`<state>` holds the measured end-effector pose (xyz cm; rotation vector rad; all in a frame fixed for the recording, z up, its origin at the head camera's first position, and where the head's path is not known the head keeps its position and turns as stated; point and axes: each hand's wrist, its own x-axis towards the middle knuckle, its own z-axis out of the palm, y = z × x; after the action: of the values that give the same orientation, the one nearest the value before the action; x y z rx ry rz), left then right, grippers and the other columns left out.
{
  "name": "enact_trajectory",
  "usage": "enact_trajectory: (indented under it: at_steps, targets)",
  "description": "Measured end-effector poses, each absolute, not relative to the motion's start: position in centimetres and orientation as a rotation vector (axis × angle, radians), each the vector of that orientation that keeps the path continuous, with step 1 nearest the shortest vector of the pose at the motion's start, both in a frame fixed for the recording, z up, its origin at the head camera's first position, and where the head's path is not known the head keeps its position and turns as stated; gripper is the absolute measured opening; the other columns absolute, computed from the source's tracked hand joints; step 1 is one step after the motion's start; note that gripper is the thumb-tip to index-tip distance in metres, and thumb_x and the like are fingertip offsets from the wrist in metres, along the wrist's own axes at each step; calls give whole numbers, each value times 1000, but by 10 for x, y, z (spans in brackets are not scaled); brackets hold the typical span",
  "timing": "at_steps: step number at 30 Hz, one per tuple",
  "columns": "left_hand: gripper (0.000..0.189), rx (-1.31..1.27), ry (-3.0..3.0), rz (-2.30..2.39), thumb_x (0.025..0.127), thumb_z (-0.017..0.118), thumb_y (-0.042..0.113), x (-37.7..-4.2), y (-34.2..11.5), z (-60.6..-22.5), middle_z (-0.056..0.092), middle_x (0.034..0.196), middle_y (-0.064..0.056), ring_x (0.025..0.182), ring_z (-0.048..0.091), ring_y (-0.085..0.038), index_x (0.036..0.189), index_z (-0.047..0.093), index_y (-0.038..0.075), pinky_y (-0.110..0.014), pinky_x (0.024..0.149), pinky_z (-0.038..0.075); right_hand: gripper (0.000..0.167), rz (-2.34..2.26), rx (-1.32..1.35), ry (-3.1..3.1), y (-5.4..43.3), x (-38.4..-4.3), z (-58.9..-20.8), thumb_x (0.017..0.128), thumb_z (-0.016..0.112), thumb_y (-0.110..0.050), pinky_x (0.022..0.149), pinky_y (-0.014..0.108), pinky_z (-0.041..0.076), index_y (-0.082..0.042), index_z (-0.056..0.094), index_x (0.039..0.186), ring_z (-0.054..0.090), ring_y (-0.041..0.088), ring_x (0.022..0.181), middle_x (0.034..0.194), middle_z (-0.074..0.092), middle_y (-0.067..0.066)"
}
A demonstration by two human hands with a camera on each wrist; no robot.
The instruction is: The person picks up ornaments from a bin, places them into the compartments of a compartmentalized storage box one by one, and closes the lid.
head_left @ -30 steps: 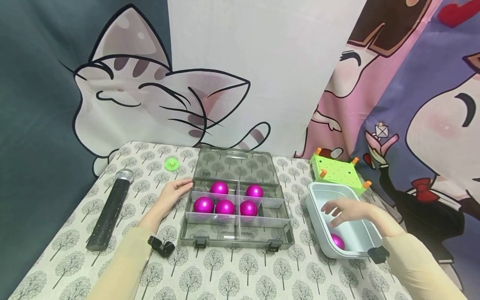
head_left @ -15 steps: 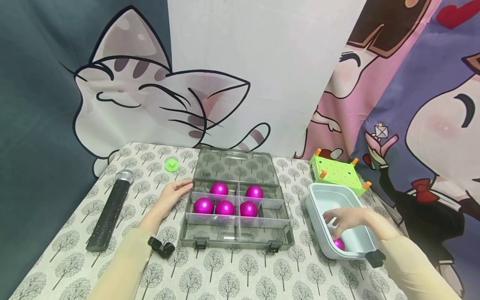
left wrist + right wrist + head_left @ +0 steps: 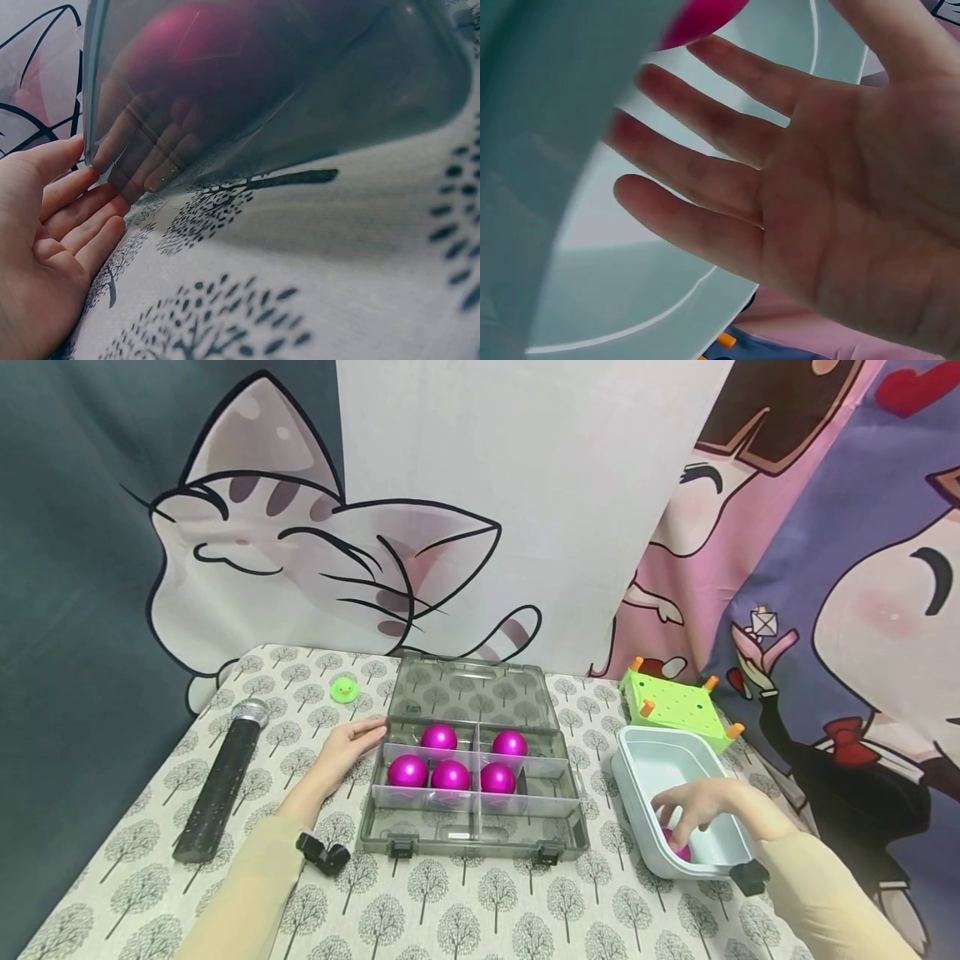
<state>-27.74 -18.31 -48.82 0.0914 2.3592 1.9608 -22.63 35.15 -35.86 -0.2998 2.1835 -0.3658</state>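
Observation:
A smoky clear compartment case [image 3: 474,852] lies with its lid laid back and holds several shiny magenta balls [image 3: 450,775]. My left hand [image 3: 347,752] has its fingertips at the case's left side; in the left wrist view its relaxed fingers [image 3: 79,217] meet the clear wall. My right hand [image 3: 701,806] reaches down into a pale blue bin [image 3: 633,802], where one magenta ball [image 3: 684,853] lies by the near left wall. Thumb and fingers overlap that ball. In the right wrist view the fingers [image 3: 712,187] are nearly straight, one fingertip right at the ball's edge [image 3: 705,19].
A black microphone [image 3: 221,781] with a silver head lies at the left. Behind my left hand is a small green duck-faced toy [image 3: 344,689]. Beyond the bin stands a lime green pegged block [image 3: 675,703] with orange pegs. A tree-print cloth [image 3: 457,910] covers the table.
My right hand has lowered into the bin to the ball, and its thumb now crosses over it. The left hand and the case have stayed in place.

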Motion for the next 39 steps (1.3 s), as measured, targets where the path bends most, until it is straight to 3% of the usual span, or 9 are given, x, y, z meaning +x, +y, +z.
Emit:
enact_trajectory:
  at_steps: [5, 18, 26, 33, 39]
  targets:
    - [54, 87, 2365, 1949, 97, 60, 29, -276, -183, -486, 44, 149, -21, 142, 37, -36, 139, 49, -3, -45, 119, 31, 43, -372, -301, 2150, 350, -227, -361, 73, 69, -5, 87, 63, 54, -4, 54, 114, 57, 38, 112, 120, 59, 16]
    - [54, 98, 2362, 1950, 98, 60, 29, -278, -182, -487, 43, 149, -22, 142, 36, -37, 139, 48, -4, -46, 120, 29, 28, -370, -319, 2127, 346, -226, -368, 70, 66, -5, 85, 48, 57, -8, 61, 98, 59, 20, 96, 105, 63, 5]
    - [54, 96, 2365, 1945, 97, 60, 28, -278, -182, -486, 43, 149, -22, 143, 35, -37, 139, 48, -3, -47, 121, 26, 30, -354, -300, 2133, 345, -225, -368, 70, 65, -5, 87, 47, 57, -6, 63, 100, 59, 20, 96, 104, 63, 4]
    - [54, 95, 2365, 1947, 97, 61, 29, -277, -182, -485, 44, 148, -22, 143, 35, -37, 140, 49, -2, -48, 121, 25, 27, -335, -341, 2143, 345, -227, -365, 69, 65, -6, 80, 39, 57, -9, 63, 96, 58, 16, 89, 99, 62, 1]
    - [53, 84, 2347, 1955, 97, 61, 28, -275, -183, -483, 44, 149, -21, 142, 37, -36, 140, 49, -2, -46, 120, 29, 32, -342, -369, 2129, 346, -230, -355, 72, 68, -9, 81, 42, 57, -8, 62, 104, 58, 19, 97, 106, 63, 4]
